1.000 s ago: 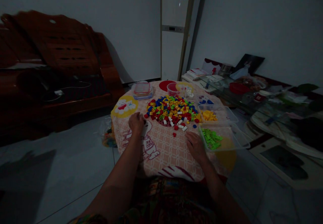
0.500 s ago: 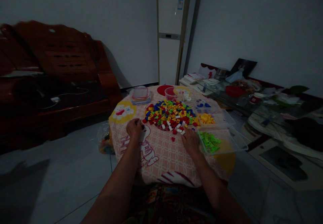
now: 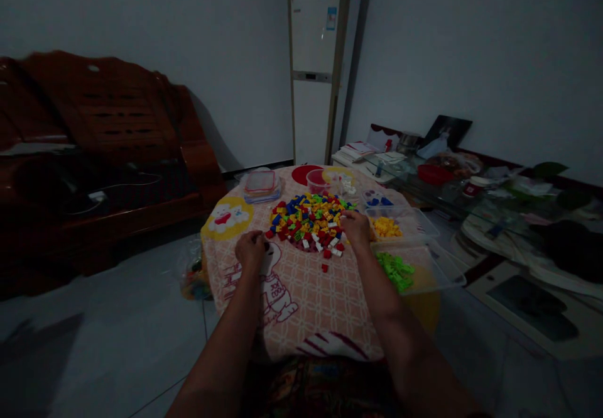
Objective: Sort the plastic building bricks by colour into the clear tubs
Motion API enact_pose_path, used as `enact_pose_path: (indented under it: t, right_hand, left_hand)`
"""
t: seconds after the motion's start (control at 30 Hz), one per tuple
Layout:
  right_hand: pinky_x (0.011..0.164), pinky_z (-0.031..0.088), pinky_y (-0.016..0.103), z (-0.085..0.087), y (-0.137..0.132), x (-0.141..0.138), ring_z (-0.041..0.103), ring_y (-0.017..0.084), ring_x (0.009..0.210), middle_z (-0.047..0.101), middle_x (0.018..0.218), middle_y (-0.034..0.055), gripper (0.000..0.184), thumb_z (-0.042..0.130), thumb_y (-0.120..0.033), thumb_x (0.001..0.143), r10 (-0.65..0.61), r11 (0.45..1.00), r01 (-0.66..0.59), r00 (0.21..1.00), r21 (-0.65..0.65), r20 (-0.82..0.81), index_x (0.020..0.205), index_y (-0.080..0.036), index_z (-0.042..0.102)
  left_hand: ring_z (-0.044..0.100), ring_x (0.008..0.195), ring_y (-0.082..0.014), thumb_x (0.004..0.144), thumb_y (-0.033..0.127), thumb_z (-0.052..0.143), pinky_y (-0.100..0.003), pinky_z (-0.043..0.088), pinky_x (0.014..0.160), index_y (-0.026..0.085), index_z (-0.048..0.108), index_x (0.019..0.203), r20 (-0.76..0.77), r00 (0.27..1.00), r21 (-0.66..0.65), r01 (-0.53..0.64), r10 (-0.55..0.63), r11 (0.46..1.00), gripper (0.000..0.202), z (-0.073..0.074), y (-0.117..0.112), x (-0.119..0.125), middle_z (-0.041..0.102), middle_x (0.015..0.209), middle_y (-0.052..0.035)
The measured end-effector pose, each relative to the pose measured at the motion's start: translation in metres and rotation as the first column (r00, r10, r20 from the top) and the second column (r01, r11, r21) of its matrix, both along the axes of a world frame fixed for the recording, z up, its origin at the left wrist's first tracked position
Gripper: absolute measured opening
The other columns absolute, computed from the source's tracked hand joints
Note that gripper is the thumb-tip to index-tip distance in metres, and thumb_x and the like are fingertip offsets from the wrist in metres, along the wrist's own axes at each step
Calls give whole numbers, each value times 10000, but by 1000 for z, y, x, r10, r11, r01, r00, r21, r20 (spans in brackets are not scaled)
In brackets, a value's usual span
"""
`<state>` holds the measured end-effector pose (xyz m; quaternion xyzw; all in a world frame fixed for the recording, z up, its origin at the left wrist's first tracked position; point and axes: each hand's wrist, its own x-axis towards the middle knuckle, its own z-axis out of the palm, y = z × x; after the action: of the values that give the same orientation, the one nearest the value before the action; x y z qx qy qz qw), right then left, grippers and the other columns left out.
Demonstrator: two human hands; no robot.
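Observation:
A heap of small toy building bricks (image 3: 308, 217) in red, yellow, blue, green and white lies on the round table's patterned cloth (image 3: 320, 317). My left hand (image 3: 250, 248) rests left of the heap with its fingers curled together; whatever is inside them is hidden. At the heap's right edge, my right hand (image 3: 357, 228) has its fingers pinched over the bricks, and what they hold is too small to tell. A loose red brick (image 3: 325, 268) lies in front of the heap. Beside my right forearm is a clear tray of green bricks (image 3: 396, 270).
Behind the green tray stand a tray of yellow bricks (image 3: 387, 226) and one with blue bricks (image 3: 379, 202). A clear round tub (image 3: 319, 181), white pieces (image 3: 348, 185) and stacked lidded containers (image 3: 260, 185) sit at the back. A cluttered glass table (image 3: 438, 198) stands right.
My right hand has moved forward from the white bricks at the heap's front to its right edge. My left hand stays nearly in place. The view has shifted slightly.

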<state>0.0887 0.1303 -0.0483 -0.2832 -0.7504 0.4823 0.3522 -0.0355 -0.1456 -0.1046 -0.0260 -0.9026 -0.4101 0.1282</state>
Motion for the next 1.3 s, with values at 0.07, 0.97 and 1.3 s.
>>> enact_pose_path:
  t: [0.07,0.97,1.3]
  right_hand:
    - [676,580,290,16,17,-31,693,189,713,756,821,35,321,599,-207,703,-35,999,35,999,-36,-19,963,-156,782]
    - [710,439,261,-36,-20,78,646,179,759,739,803,46,251,564,-323,911,69,838,-215,954,502,293,792,-210,753]
    - [810,483,297,-38,-42,69,691,234,991,746,1086,107,182,637,-223,914,-18,709,-365,846,603,533,1049,-252,757]
  left_hand:
    - [678,1074,-288,844,301,582,-397,498,962,208,779,974,-6,1000,32,4,-4,999,253,0,-1,1,761,1099,-109]
    - [680,1062,-279,831,264,561,-389,494,957,205,794,970,-8,1000,30,4,-4,1000,277,1,2,3,767,1073,-105]
    - [681,1057,-283,825,267,555,-390,492,952,207,794,979,17,1000,41,0,0,999,290,4,2,5,771,1076,-104]
